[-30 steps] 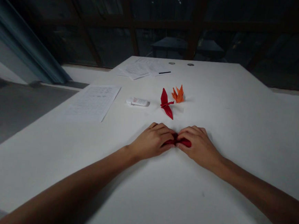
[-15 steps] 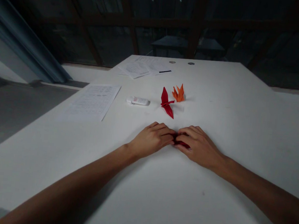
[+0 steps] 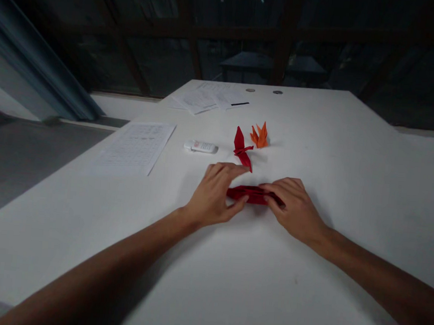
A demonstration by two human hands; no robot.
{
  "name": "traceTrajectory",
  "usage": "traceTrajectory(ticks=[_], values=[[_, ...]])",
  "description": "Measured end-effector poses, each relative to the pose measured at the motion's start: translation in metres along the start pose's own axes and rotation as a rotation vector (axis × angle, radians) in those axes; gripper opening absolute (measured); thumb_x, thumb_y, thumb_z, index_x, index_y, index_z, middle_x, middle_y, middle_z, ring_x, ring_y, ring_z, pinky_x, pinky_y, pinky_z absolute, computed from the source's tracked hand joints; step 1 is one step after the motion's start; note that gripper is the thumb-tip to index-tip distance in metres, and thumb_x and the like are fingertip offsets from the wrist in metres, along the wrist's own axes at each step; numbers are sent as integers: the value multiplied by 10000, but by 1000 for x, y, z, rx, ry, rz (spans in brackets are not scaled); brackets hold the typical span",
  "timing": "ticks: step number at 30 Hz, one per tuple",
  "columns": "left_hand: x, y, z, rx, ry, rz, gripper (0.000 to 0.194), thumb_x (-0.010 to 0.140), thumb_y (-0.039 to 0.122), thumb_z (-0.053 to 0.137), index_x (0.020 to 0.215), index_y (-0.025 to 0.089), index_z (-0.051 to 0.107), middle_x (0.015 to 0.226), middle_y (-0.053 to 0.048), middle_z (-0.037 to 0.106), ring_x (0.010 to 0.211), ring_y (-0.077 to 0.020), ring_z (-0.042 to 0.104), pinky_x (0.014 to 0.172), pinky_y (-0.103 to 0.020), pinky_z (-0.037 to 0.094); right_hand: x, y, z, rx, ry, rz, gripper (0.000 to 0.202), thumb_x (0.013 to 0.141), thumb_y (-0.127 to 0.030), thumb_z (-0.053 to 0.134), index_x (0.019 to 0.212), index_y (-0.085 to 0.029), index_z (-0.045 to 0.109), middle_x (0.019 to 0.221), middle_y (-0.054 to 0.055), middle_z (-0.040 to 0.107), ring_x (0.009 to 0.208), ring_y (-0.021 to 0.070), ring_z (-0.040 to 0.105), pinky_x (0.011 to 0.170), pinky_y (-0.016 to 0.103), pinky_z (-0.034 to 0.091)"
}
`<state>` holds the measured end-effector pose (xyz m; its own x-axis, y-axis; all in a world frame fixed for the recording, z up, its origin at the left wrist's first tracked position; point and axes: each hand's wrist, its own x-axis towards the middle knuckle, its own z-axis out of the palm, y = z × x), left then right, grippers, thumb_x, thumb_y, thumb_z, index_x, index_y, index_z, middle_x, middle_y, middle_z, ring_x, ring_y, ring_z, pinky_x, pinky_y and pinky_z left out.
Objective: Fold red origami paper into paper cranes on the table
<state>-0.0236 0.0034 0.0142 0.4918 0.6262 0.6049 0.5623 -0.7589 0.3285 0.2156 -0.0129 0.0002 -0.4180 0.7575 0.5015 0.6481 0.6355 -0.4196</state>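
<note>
Folded red paper (image 3: 251, 194), held low over or on the table (image 3: 304, 289), long and narrow, spanning from hand to hand. At far left, beyond the table, a blue curtain (image 3: 41, 58). Then a printed sheet (image 3: 133, 148), flat near the table's left edge. Next, a white capped object (image 3: 200, 146) with small print, lying on its side, and beyond it overlapping papers (image 3: 203, 99). Left hand (image 3: 215, 195) at the paper's left end: fingers open, spread behind it, thumb in front against the near side. At the far papers' right edge, a thin dark stick (image 3: 240, 103). Past the folded paper, a red paper crane (image 3: 240, 145), wings spread, and just beside it on the right an orange paper crane (image 3: 259, 136), points upward. At the far edge, two small round discs (image 3: 277, 92), well apart from the cranes. Right hand (image 3: 296, 209) rightmost: fingers closed, pinching the paper's right part against the thumb.
</note>
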Motion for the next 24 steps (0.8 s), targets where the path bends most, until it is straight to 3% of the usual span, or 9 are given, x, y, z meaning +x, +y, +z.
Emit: traceTrajectory(ticks=[2,4,7,9,10,12,15,19,24], values=[[2,-1,-3,-139,195,-113,546,871,327,678,1340,231,415,1333,-131,563,1233,-284,546,1022,-471,464,3,-2,-4,47,111,71,212,952,-175,572,1081,-283,702,1025,42,746,1003,255,654,962,468,441],[2,-1,0,-339,262,-222,515,884,382,679,1298,248,403,1351,-132,530,1207,-258,572,976,-439,507,5,-6,-7,142,207,149,171,942,-198,595,1040,-286,704,1091,47,731,1062,260,652,970,470,461],[0,3,9,-588,150,-257,544,830,498,743,1209,260,433,1387,-130,506,1245,-262,565,1025,-446,501,6,-16,-8,381,292,243,110,933,-220,619,995,-275,692,1149,56,709,1105,252,653,968,444,493],[-2,9,15,-682,76,-227,706,760,569,786,1283,254,431,1397,-146,505,1275,-286,551,1076,-472,472,5,-23,-7,565,280,286,83,929,-231,633,992,-264,676,1140,56,711,1085,240,663,954,422,509],[-3,12,16,-700,50,-225,815,729,592,800,1353,247,405,1374,-153,529,1260,-292,562,1081,-480,467,5,-26,-6,639,267,309,78,927,-240,641,997,-260,670,1119,53,715,1061,233,670,940,411,517],[-4,19,17,-663,40,-223,829,721,544,829,1373,238,419,1332,-145,565,1210,-281,587,1068,-474,473,3,-31,-3,768,220,357,73,921,-262,656,993,-252,655,1043,45,724,985,218,681,885,385,538],[-3,27,14,-526,83,-197,584,752,434,840,1207,223,541,1196,-102,629,1079,-240,621,956,-419,524,2,-35,2,927,134,417,85,913,-294,665,967,-243,623,959,33,721,884,197,680,809,354,557],[1,34,9,-415,108,-133,234,835,300,769,970,203,604,1013,-53,667,940,-188,631,855,-353,535,1,-35,6,1075,60,423,101,924,-306,648,972,-247,581,1033,42,719,940,199,681,874,374,555],[1,33,10,-436,95,-95,125,871,196,697,969,193,620,1095,-76,682,1019,-191,639,921,-360,520,0,-32,5,1063,71,422,135,901,-326,695,957,-244,603,1107,61,710,1015,213,672,898,377,549]])
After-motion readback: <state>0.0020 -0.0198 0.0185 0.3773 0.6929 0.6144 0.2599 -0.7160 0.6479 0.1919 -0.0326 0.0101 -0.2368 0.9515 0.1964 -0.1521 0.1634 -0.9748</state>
